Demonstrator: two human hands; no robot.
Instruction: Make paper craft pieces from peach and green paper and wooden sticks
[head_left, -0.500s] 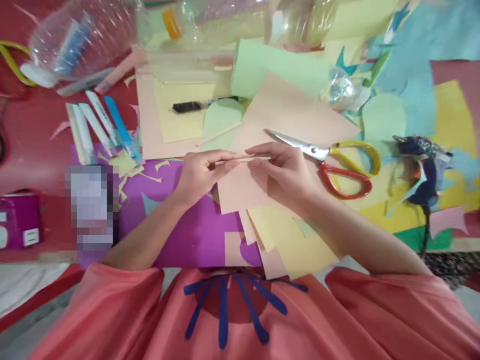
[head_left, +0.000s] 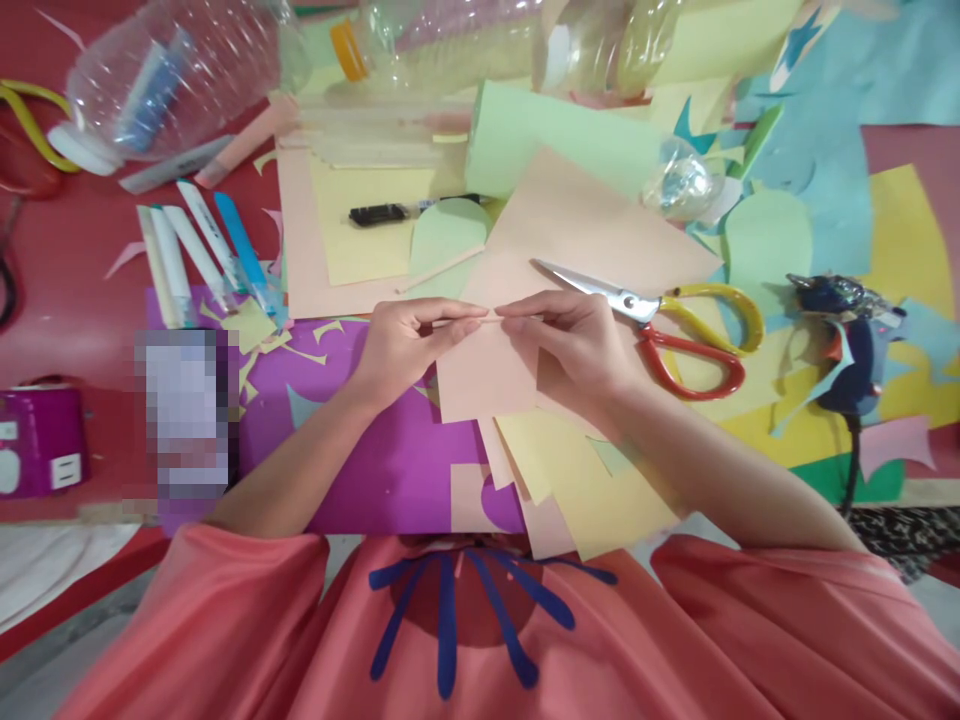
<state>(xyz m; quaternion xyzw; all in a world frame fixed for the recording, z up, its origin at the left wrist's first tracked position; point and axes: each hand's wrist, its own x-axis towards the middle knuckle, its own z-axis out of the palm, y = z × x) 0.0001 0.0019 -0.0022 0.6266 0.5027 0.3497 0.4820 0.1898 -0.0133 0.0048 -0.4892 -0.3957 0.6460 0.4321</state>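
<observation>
Between my two hands is a thin, tightly rolled strip of peach paper (head_left: 491, 319), held level. My left hand (head_left: 420, 345) pinches its left end between thumb and fingers. On the other end, my right hand (head_left: 566, 335) pinches with thumb and forefinger, the fingertips of both hands almost meeting. Under them lie a peach paper square (head_left: 484, 380) and a larger peach sheet (head_left: 559, 215). Scissors (head_left: 637, 305) with one yellow and one red handle rest partly open just beyond my right hand. A similar thin peach roll (head_left: 442, 268) lies behind my left hand.
Clear plastic bottles (head_left: 187, 85) line the back. Several markers (head_left: 187, 245) lie at left above a blurred-out rectangular thing (head_left: 184, 410). A rolled green sheet (head_left: 555, 135), a black marker (head_left: 382, 213) and a dark blue glue gun (head_left: 855, 360) are around the paper scraps.
My right hand's fingertips have closed in on the paper roll, and less of it shows between my hands. The view has shifted slightly.
</observation>
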